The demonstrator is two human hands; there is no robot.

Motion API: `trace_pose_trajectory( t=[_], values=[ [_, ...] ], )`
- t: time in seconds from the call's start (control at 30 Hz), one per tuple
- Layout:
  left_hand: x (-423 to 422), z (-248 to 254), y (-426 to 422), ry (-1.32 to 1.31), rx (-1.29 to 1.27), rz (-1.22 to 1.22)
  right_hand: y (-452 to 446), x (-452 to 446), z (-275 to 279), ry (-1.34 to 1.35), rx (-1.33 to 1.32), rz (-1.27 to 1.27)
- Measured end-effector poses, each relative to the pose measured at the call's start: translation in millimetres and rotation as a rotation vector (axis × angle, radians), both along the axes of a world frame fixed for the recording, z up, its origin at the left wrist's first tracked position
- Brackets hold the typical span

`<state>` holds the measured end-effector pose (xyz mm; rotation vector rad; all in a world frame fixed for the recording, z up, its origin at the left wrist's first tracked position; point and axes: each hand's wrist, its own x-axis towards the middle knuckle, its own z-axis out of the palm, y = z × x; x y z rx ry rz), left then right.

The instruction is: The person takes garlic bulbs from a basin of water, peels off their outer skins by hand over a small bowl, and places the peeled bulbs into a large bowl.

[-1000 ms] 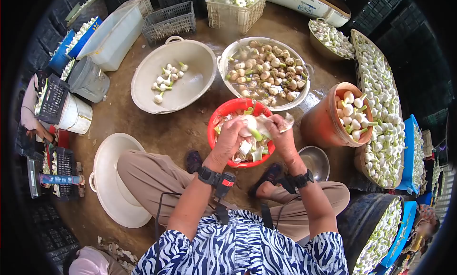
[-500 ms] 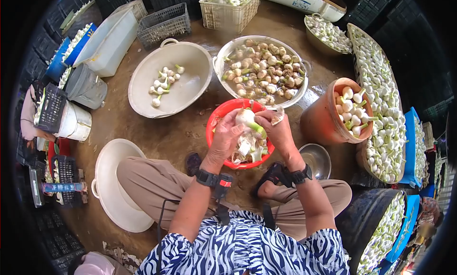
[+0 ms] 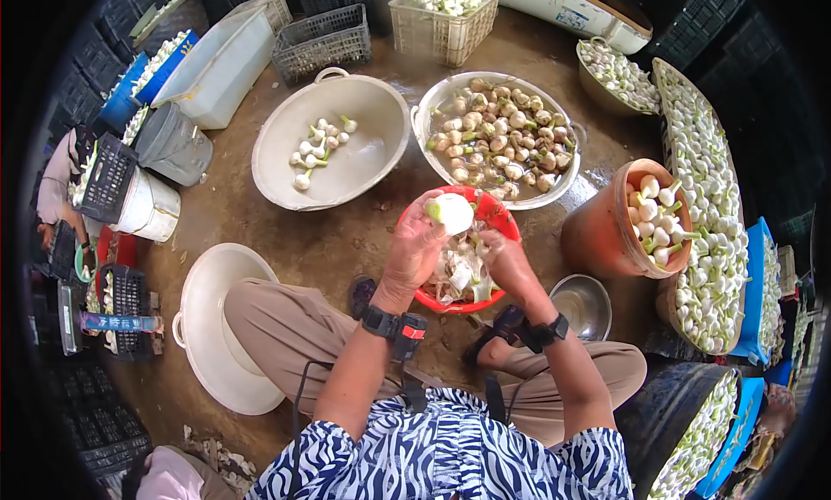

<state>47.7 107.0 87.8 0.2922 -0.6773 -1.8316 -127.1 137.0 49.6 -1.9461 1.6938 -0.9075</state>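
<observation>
My left hand [image 3: 413, 256] is closed around a white garlic bulb [image 3: 456, 215], its cut green stem end turned up to the left. Just to the right and lower, my right hand [image 3: 511, 264] has its fingers pinched together; whatever may be between them is hidden. Both hands are above a red basin [image 3: 502, 216] holding peeled garlic skins [image 3: 457, 273] and bits of green stem.
Ahead stand a basin of unpeeled garlic [image 3: 498, 141] in water and a pale basin [image 3: 372, 154] with several peeled bulbs. An orange bucket [image 3: 597, 232] of bulbs and a metal bowl [image 3: 582, 305] are at right. Another person [image 3: 62, 184] works at far left.
The bulb has turned in my left hand, its stem no longer pointing right. My right hand has come away from it, down toward the skins. The view has shifted slightly.
</observation>
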Motion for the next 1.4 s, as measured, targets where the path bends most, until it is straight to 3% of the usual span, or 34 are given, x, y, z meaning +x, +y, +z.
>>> trace_pose_trajectory(
  t=[0.03,0.1,0.2,0.27,0.3,0.37,0.47,0.57,0.7,0.8,0.83,0.9,0.97,1.03,1.07,1.1,1.17,1.23,1.3,1.4],
  values=[
    [-0.3,-0.9,0.2,0.022,0.031,0.011,-0.2,-1.9,6.2,-0.088,-0.198,-0.011],
    [-1.2,-6.9,0.7,-0.074,-0.004,0.010,-1.7,-5.7,36.1,-0.410,0.125,-0.078],
    [-4.6,-3.0,2.1,-0.313,-0.095,-0.026,-1.6,-1.0,70.3,-0.481,0.116,-0.093],
    [-6.3,1.3,3.6,-0.564,-0.226,0.021,-3.4,-2.1,76.9,-0.256,-0.094,0.033],
    [-5.6,2.9,2.9,-0.565,-0.223,0.019,-5.6,-2.8,73.4,-0.258,-0.091,0.033],
    [-4.1,6.0,1.0,-0.966,-0.550,0.169,-7.6,-3.5,67.7,-0.032,-0.204,0.071],
    [-3.3,8.3,0.6,-1.041,-0.635,0.213,-3.6,1.9,71.8,0.181,-0.202,-0.002],
    [-2.9,2.7,1.9,-0.876,-0.607,0.161,-6.7,-0.1,66.2,0.070,-0.155,-0.160],
    [-7.3,-5.5,3.4,-0.697,-0.460,0.109,-4.1,-9.7,18.5,-0.027,0.031,-0.119],
    [-14.4,-6.1,1.3,-0.247,-0.094,0.058,0.9,-12.4,-32.6,0.122,0.313,0.048],
    [-12.2,-7.7,-1.4,-0.249,-0.095,0.064,2.4,-12.6,-27.7,0.121,0.311,0.054],
    [-7.8,-12.7,-3.9,-0.243,0.066,-0.035,5.6,-15.8,-18.0,0.030,0.010,-0.060],
    [-12.9,-9.6,0.9,-0.301,0.033,0.005,6.0,-16.0,46.4,-0.021,0.174,-0.075],
    [-24.1,-20.6,-0.5,-0.633,-0.273,0.135,6.2,-15.4,70.9,-0.364,0.229,0.029],
    [-28.5,-23.7,-0.3,-0.739,-0.430,0.207,-0.5,-11.4,61.4,-0.433,-0.066,0.073],
    [-28.6,-26.6,0.6,-0.728,-0.433,0.198,-2.5,-14.4,65.1,-0.404,0.033,-0.014],
    [-24.1,-12.0,4.7,-0.703,-0.134,-0.029,-1.4,-18.5,56.7,-0.770,0.194,-0.093],
    [-28.1,-13.5,4.8,-0.669,-0.052,0.054,4.8,-24.8,57.2,-0.778,0.255,-0.128],
    [-32.7,-20.6,-0.1,-0.708,-0.197,0.120,8.9,-29.7,54.9,-0.781,0.309,-0.170],
    [-38.4,-24.6,-12.5,-0.700,0.062,0.236,12.5,-48.8,53.2,-1.041,0.140,-0.291]
  ],
)
